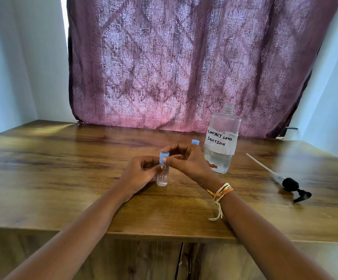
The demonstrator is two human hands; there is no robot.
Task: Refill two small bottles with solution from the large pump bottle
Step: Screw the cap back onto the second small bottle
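Observation:
A small clear bottle (pixel 162 178) labelled "17B" stands on the wooden table (pixel 63 168) at the centre. My left hand (pixel 138 174) grips its body from the left. My right hand (pixel 186 160) pinches its blue cap (pixel 162 157), which sits on the bottle's neck. Behind my right hand, only the blue cap of a second small bottle (pixel 195 142) shows. The large clear bottle (pixel 221 138), labelled "CONTACT LENS SOLUTION", stands to the right with its neck bare and liquid low in it. Its black pump head with the tube (pixel 281 178) lies on the table further right.
A purple patterned curtain (pixel 184 63) hangs behind the table's far edge. White walls close in on both sides. A thread bracelet (pixel 219 191) is on my right wrist. The table's front edge (pixel 164 234) runs under my forearms.

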